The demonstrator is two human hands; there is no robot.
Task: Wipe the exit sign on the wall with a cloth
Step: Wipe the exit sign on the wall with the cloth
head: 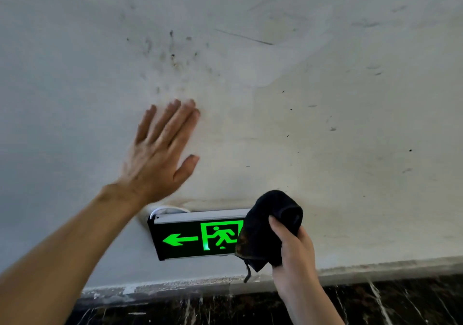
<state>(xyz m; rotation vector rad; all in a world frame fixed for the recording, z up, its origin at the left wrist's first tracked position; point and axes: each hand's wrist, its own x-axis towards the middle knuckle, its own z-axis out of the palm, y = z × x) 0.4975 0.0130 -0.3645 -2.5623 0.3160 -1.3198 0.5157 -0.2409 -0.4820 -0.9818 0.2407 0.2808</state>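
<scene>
A black exit sign (190, 239) with a glowing green arrow and running figure is fixed low on a white wall (325, 124). My right hand (293, 247) grips a bunched black cloth (265, 232) that lies against the sign's right end and hides it. My left hand (160, 154) is flat on the wall above the sign's left end, fingers spread, holding nothing.
The wall is stained with dark specks and smears above my left hand. A grey skirting strip (375, 269) runs along the wall's foot, and a dark marbled floor (388, 304) lies below it.
</scene>
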